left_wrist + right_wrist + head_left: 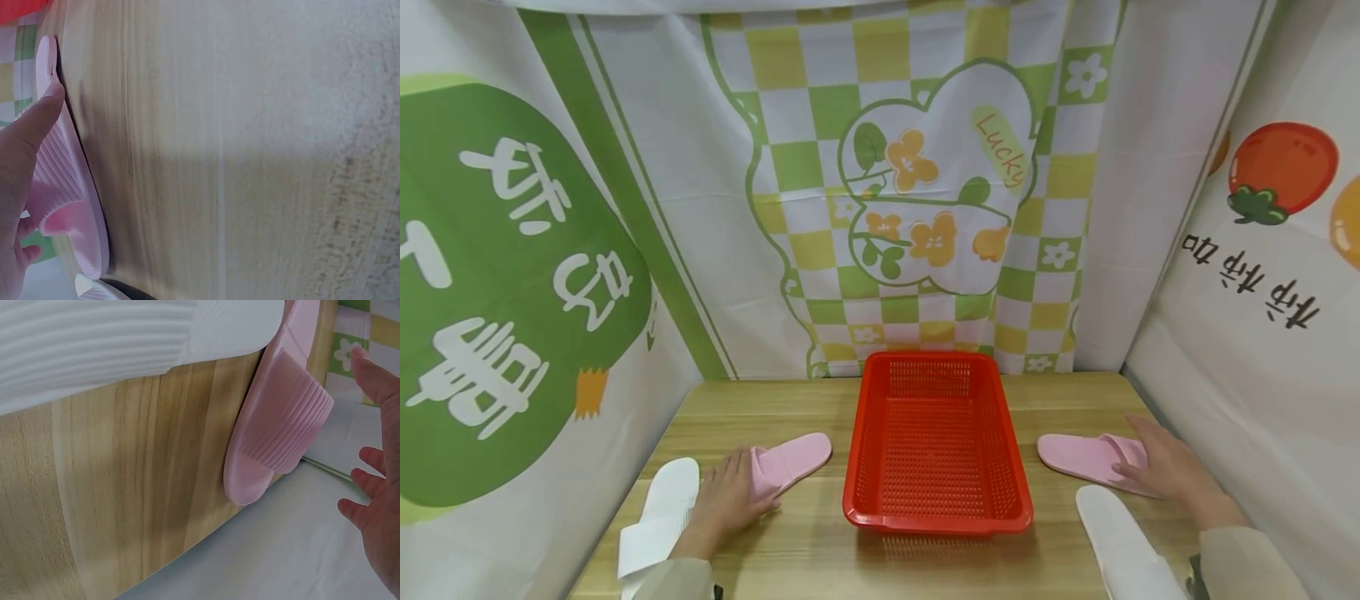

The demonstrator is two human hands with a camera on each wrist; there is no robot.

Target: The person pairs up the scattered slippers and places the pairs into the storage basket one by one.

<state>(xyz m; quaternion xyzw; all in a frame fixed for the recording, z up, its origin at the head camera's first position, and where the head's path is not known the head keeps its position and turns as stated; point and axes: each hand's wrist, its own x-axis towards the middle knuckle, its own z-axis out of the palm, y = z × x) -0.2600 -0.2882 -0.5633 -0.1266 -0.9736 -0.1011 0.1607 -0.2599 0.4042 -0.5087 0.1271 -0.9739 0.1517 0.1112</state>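
Observation:
Two pink slippers lie on the wooden table, one at each side. Over the strap end of the left pink slipper (797,460) is my left hand (724,500), its fingers loosely extended. In the left wrist view its thumb (44,109) lies along the slipper's side and overlaps it. My right hand (1176,471) is at the strap of the right pink slipper (1071,454). The right wrist view shows that hand's fingers spread beside the ribbed strap (290,412), with a gap between. Neither hand curls round a slipper.
A red plastic basket (936,524) stands in the middle of the table (790,554). One white slipper (672,492) lies by my left forearm, another white slipper (1116,533) near my right. Printed cloth (790,333) hangs around the back and sides.

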